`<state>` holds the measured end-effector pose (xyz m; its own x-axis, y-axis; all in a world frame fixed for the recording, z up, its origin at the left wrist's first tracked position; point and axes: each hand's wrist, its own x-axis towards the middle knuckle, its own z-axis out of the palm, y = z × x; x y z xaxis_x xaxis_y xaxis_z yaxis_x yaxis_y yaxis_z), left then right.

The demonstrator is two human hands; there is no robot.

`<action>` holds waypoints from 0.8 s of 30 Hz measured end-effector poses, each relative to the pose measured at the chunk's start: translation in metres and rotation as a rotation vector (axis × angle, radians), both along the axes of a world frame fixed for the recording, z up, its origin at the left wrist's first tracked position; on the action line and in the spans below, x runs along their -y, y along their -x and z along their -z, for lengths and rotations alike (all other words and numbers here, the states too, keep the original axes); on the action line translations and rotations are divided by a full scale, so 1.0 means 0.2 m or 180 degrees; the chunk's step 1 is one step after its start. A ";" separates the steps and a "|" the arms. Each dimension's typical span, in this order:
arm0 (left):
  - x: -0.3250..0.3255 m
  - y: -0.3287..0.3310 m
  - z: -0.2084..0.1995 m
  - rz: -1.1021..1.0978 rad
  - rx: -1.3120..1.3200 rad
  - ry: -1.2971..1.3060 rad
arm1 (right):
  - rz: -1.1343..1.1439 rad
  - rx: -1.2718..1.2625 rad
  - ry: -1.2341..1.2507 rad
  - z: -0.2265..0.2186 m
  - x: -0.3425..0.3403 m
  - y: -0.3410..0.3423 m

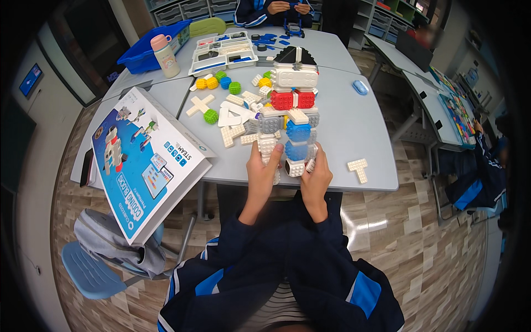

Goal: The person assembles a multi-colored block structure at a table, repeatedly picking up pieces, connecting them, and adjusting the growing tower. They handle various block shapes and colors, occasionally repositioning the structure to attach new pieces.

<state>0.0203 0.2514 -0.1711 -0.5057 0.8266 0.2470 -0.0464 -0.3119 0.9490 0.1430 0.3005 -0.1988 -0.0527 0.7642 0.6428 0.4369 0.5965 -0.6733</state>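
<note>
A tall model of building blocks [299, 131] stands at the table's near edge, straight ahead of me. It has a black top, a white band, a red band, grey side blocks and a blue column in the middle. My left hand [261, 174] is closed round the white studded piece at its lower left. On the opposite side, my right hand [317, 180] grips the lower right part, its fingertips partly hidden by the model. Left of the model lie loose white blocks [232, 134] and a white cross-shaped piece [200, 105].
A large kit box [138, 177] leans over the table's left edge. Behind are a parts tray [224, 52], a blue bin [145, 52] and a bottle [165, 57]. A white T-shaped block [358, 170] lies at the right. Across the table, another person's hands [287, 8] hold small parts.
</note>
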 end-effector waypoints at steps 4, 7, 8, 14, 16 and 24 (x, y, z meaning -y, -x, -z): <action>0.04 0.02 -0.05 0.0173 -0.0131 0.0137 | -0.0021 0.0004 0.0094 0.00 0.00 0.00; 0.04 0.03 -0.05 0.0175 -0.0229 0.0213 | -0.0045 0.0024 0.0116 0.00 0.00 0.00; 0.04 0.03 -0.05 0.0161 -0.0234 0.0189 | -0.0052 0.0028 0.0127 0.00 0.00 0.00; 0.02 0.04 -0.02 0.0160 -0.0284 0.0033 | -0.0053 0.0054 0.0004 0.01 0.00 0.00; 0.02 0.04 -0.01 0.0215 -0.0232 -0.0044 | -0.0076 0.0063 -0.0003 0.01 0.00 0.00; 0.01 0.05 -0.04 0.0245 0.0176 -0.0413 | -0.0087 0.0089 -0.0063 0.00 0.00 0.00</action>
<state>0.0110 0.2498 -0.1636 -0.4578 0.8264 0.3278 -0.1258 -0.4253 0.8963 0.1440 0.3008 -0.1995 -0.0916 0.7495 0.6557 0.4386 0.6215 -0.6491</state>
